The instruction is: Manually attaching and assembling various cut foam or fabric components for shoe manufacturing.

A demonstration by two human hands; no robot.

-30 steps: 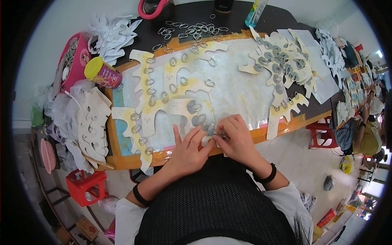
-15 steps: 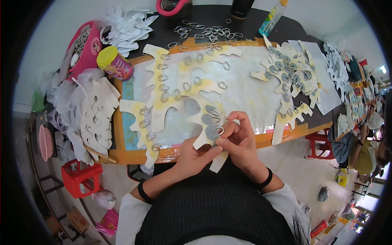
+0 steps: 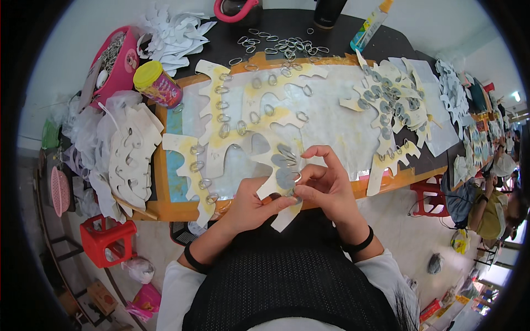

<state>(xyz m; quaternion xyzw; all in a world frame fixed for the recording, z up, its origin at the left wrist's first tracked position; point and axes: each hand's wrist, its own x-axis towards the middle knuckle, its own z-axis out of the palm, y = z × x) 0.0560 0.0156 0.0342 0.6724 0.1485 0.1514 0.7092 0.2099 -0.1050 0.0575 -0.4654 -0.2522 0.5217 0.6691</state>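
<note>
My left hand (image 3: 255, 204) is closed on a cream cut-out strip (image 3: 283, 219) with grey patches and metal rings along it, held just over the table's near edge. Thumb and forefinger of my right hand (image 3: 326, 185) pinch at a silver oval ring (image 3: 297, 177) at the strip's right side. Beyond my hands, scalloped cream pieces (image 3: 212, 127) with yellowish glue smears lie flat, oval rings resting along their edges. Another such piece (image 3: 194, 174) lies to the left. On the right is a heap of cream pieces with grey patches (image 3: 386, 99).
Loose oval rings (image 3: 290, 47) are scattered at the back. At the left stand a pink bin (image 3: 122, 65) of rings, a yellow-lidded tub (image 3: 160, 88) and stacked cream pieces (image 3: 131, 160). A bottle (image 3: 370, 27) stands at the back right. Red stools (image 3: 107, 240) flank the table.
The strip has tilted slightly, its lower end shifting left. My left fingers have drawn back a little from the ring, while my right hand still pinches there.
</note>
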